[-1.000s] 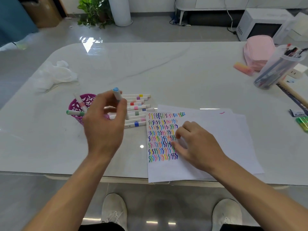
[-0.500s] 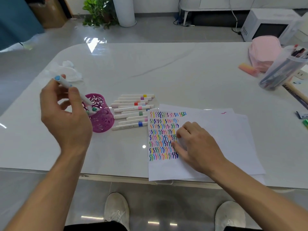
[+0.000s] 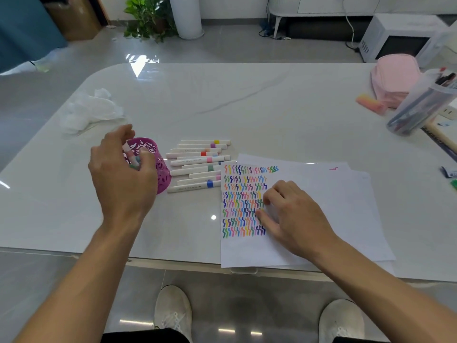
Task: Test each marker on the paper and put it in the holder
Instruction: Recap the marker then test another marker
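A marker [image 3: 130, 154] is pinched in the fingers of the left hand [image 3: 123, 177] over the mouth of the purple holder [image 3: 158, 164], apparently for dropping in. The paper [image 3: 309, 219] is pinned flat by the empty, spread right hand [image 3: 291, 216], so that it cannot slide. Untested markers [image 3: 197, 167] are laid in a row between holder and paper, within easy reach.

Glossy grey floor [image 3: 235, 49]; potted plant [image 3: 146, 17] beside white column [image 3: 185, 16]; microwave [image 3: 398, 37] on floor, far right.
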Motion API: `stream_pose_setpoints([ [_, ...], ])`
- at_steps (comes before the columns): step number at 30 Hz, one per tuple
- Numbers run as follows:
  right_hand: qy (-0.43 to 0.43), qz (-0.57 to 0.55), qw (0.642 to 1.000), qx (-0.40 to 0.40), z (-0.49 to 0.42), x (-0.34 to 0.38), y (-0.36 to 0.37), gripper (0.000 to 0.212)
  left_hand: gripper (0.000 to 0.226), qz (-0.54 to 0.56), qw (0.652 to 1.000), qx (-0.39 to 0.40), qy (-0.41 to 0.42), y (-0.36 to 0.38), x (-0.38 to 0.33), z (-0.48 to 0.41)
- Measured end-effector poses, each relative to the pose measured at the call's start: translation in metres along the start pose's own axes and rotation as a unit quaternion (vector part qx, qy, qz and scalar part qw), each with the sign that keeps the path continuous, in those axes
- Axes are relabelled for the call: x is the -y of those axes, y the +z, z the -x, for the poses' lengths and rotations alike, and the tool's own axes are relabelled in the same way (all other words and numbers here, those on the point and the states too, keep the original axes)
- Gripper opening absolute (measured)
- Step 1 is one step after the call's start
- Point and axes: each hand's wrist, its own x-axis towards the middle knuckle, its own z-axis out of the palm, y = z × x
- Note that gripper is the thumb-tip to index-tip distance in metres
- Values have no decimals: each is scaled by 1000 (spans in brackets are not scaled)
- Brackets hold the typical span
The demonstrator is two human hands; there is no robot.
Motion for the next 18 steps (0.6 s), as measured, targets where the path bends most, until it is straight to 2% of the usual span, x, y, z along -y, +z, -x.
stream_pose_setpoints([
  [6, 3, -3, 1000, 0, 1, -1, 0, 27, 34, -38, 976, 39, 210, 14, -10, 18],
  [11, 3, -3, 1000, 3, 1, -1, 0, 29, 30, -71, 936, 158, 308, 29, -18, 33],
  [14, 0, -7, 1000, 1, 1, -1, 1, 30, 32, -109, 917, 246, 295, 35, -18, 44],
  [18, 0, -18, 1000, 4, 2, -2, 1, 31, 33, -135, 917, 281, 249, 43, -14, 53],
])
